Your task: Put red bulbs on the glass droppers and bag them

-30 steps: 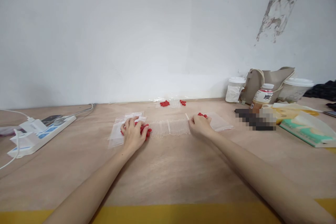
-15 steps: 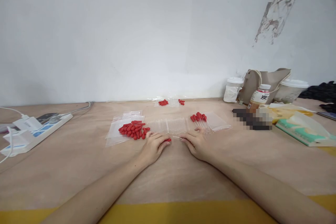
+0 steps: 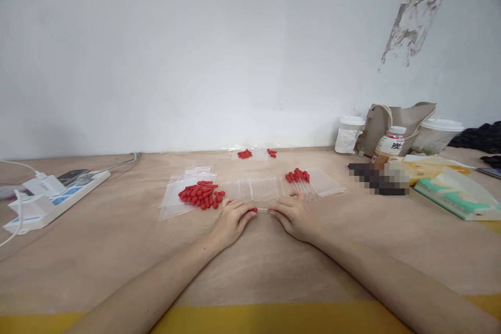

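Between the fingertips of my left hand (image 3: 235, 219) is a red rubber dropper bulb (image 3: 254, 210), mostly covered by the fingers. My right hand (image 3: 295, 218) pinches a thin clear dropper tube (image 3: 263, 210), whose left end meets the bulb's mouth; how far it sits inside I cannot tell. Behind my left hand lies a pile of red bulbs (image 3: 199, 194) on clear plastic bags (image 3: 169, 203). A row of clear tubes (image 3: 254, 188) lies beyond both hands. Behind my right hand, several tubes with bulbs fitted, droppers (image 3: 299, 177), lie side by side.
A clear bag with small red bulbs (image 3: 245, 154) lies by the wall. More plastic bags (image 3: 329, 182) lie right of the droppers. A power strip (image 3: 58, 203) stands at left. Cups (image 3: 350, 133), a bottle (image 3: 389, 146) and a tissue pack (image 3: 457, 195) stand at right.
The bulb and the tube have come together: the gap between them is gone. Both hands stay in nearly the same place, and the view has shifted slightly.
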A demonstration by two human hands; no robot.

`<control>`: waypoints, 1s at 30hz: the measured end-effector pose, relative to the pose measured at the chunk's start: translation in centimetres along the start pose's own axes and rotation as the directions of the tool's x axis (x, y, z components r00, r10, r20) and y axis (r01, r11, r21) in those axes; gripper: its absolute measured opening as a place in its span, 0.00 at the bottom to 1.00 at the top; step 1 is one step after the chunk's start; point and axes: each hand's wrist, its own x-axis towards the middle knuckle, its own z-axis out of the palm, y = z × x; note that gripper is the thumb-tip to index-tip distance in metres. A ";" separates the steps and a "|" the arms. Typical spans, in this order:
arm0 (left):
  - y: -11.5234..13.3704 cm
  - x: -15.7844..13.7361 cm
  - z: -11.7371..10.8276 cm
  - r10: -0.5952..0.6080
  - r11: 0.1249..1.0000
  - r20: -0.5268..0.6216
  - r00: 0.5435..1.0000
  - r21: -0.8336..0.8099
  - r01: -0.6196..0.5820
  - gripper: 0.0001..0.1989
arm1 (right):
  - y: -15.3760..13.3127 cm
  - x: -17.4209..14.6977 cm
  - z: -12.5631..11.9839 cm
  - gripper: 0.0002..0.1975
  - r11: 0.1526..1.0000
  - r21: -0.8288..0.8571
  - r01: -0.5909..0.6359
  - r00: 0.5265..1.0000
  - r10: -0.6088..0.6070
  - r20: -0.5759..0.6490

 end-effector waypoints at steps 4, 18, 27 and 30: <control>0.1 0.0 -0.1 0.010 1.000 0.023 1.000 0.012 -0.010 0.09 | 0.4 0.0 0.4 0.11 0.999 0.021 0.031 0.999 -0.031 -0.012; 0.2 0.1 -0.2 0.064 0.994 0.062 0.996 0.080 -0.069 0.11 | 0.3 0.2 0.3 0.10 0.991 -0.081 0.102 0.993 -0.096 0.075; 0.3 0.1 -0.2 0.119 0.990 0.122 0.985 0.058 -0.126 0.08 | -0.9 0.4 0.2 0.10 0.992 -0.099 0.078 0.994 -0.070 0.087; 0.4 0.1 -0.2 0.123 0.990 0.121 0.985 0.059 -0.131 0.07 | -1.3 0.5 0.3 0.11 0.992 -0.103 0.072 0.994 -0.063 0.089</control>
